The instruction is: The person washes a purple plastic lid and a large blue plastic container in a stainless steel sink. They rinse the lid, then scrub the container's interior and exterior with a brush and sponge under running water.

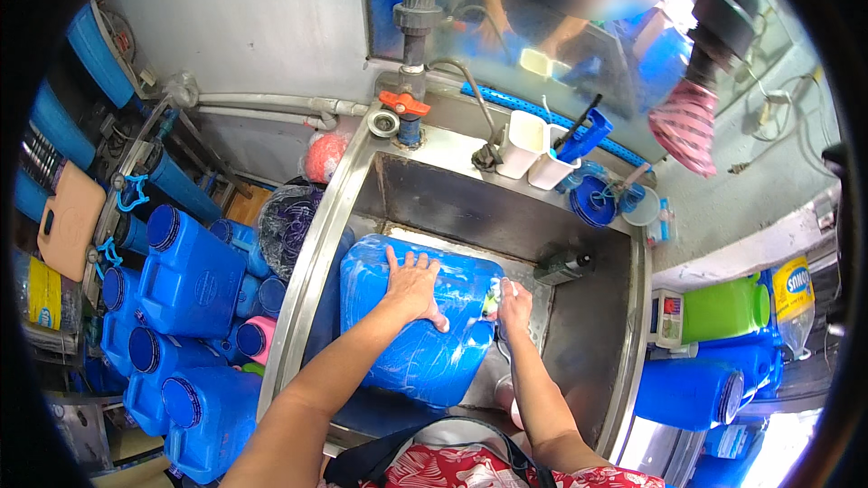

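A large blue plastic jug lies on its side in a stainless steel sink, with white suds smeared over it. My left hand rests on its upper side, fingers spread. At the jug's right end, my right hand is closed around a soapy green and white scrubbing pad pressed against the plastic. A dark bottle leans in the sink's back right corner. Something pinkish, partly hidden by my right forearm, lies near the sink's front.
Several blue jugs crowd the floor left of the sink. White holders with brushes and a blue lid line the back ledge, near an orange-handled valve. On the right are a green jug and more blue jugs.
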A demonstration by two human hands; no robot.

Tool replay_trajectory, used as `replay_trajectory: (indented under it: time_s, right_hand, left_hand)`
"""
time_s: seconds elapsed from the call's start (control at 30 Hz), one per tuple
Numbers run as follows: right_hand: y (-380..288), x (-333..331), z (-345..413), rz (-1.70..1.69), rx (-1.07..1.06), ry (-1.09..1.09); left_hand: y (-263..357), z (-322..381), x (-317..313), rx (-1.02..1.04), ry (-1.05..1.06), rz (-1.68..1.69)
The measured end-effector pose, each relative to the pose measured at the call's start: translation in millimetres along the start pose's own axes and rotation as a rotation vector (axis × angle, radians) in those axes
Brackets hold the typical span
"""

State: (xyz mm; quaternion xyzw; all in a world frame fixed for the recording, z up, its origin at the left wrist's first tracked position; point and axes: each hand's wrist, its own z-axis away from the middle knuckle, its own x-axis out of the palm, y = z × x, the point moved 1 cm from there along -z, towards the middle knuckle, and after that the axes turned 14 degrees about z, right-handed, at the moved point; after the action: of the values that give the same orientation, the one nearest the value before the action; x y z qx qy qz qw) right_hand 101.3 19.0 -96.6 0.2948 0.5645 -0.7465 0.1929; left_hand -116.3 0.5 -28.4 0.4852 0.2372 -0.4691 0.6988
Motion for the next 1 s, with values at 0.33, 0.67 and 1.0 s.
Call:
replay_trajectory:
  time_s: [0.33, 0.67, 1.0]
  right_hand:
    - [2.4, 9.2, 75.7, -0.019, -0.534, 0.287]
    - [6.9, 9.3, -8.0, 0.397, -0.156, 0.169]
    - [55.7, 39.7, 67.3, 0.030, -0.034, 0.337]
  left_hand:
    - [4.5, 11.2, 18.7, 0.015, 0.052, 0.036]
    - [2.4, 13.5, 19.9, 0.063, 0.111, 0.034]
    - [2.6, 19.5, 24.2, 0.030, 0.132, -0.014]
